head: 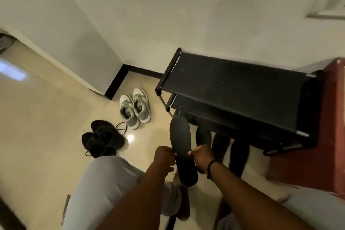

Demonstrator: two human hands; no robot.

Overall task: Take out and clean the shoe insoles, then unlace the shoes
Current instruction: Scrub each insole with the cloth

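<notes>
Two bare forearms reach forward over grey-clad knees [104, 179]. The left hand [165, 157] has its fingers curled at the left edge of a dark insole [182, 147]; whether they pinch it or only touch it is hard to tell. The right hand [202, 156] grips the insole's right edge, thumb on top, with a black band [210, 169] at the wrist. The insole is held above the floor [46, 117], its long axis pointing away from the person, heel end nearest the knees.

Just beyond the right hand, three more dark insoles [221, 147] lie side by side on the floor, in front of the rack [239, 87]. The rightmost one reaches nearest to the person.

To the left, a black pair of shoes [101, 139] sits on the tiles, touching each other, with a loose black lace [121, 129] curling out beside them. Farther off, a grey and white pair [135, 110] stands side by side near the wall corner, laces in place, toes pointing away.

The rack is black, with two shelves showing, and stands against the pale wall [168, 15]. A reddish panel [328, 127] rises at its right end.
</notes>
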